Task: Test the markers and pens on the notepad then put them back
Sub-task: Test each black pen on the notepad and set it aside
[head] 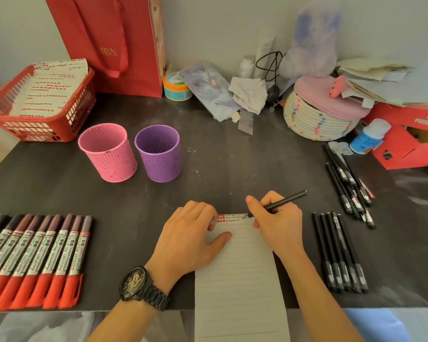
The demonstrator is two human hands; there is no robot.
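A lined notepad (237,280) lies at the front middle of the dark table, with small red and black test marks along its top edge. My left hand (190,238) presses the pad's top left corner; a fingertip there hides something small. My right hand (277,218) grips a black pen (287,199), its tip on the pad's top right corner. Several red-capped markers (35,257) lie in a row at the left. Black pens lie in a neat row (339,253) and a loose pile (349,181) at the right. A pink cup (108,153) and a purple cup (158,153) stand behind.
A red basket (40,104) with papers sits at the back left beside a red paper bag (114,43). A woven basket (316,117), a white bottle (368,137), a red shoebox (410,139) and stacked papers crowd the back right. The table's front edge runs below my wrists.
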